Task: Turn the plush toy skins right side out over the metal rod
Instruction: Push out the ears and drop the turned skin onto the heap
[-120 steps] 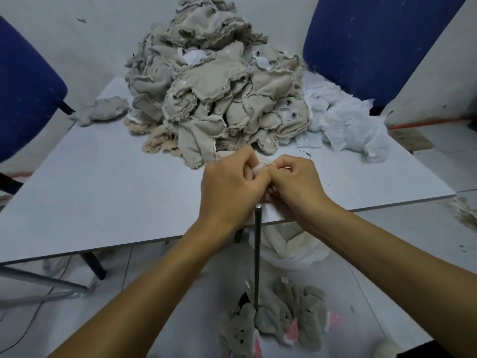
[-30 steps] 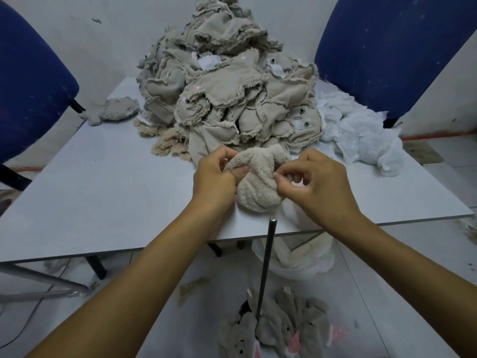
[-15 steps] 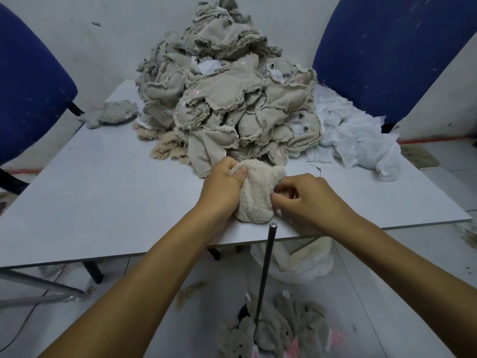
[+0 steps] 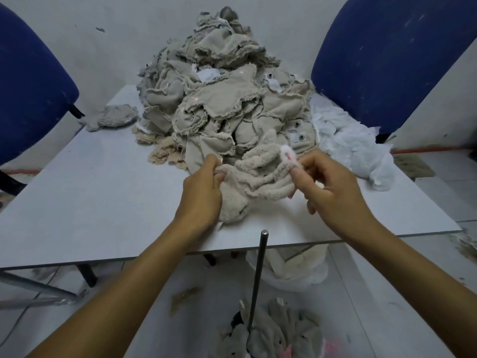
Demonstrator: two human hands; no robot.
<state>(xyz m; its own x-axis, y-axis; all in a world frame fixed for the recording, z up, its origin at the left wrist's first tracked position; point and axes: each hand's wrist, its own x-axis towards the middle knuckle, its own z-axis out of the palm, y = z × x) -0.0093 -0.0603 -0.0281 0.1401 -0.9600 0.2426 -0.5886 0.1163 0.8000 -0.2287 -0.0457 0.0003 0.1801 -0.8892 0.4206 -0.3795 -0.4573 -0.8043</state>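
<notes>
- Fluffy cream plush skin point(image 4: 254, 180) held above the near part of the white table point(image 4: 85, 192), just in front of the big pile.
- Left hand point(image 4: 202, 195) gripping the skin's left side, fingers curled into the fabric, thumb on top.
- Right hand point(image 4: 329, 188) pinching the skin's right end between thumb and forefinger, beside a small white and pink patch point(image 4: 288, 153); other fingers loosely curled.
- Skin stretched and rumpled between both hands, lower lobe resting on the table edge area.
- Metal rod point(image 4: 258, 277) upright below the table's near edge, tip bare, apart from the skin and both hands.
- Heap of grey-beige inside-out skins point(image 4: 222, 99) piled at the table's far middle; one stray piece point(image 4: 114, 120) to its left.
- White crumpled plastic point(image 4: 358, 148) at the right of the heap.
- Finished grey plush pieces point(image 4: 281, 334) lying on the floor around the rod's base.
- Blue chairs at left point(image 4: 28, 89) and right point(image 4: 387, 58).
</notes>
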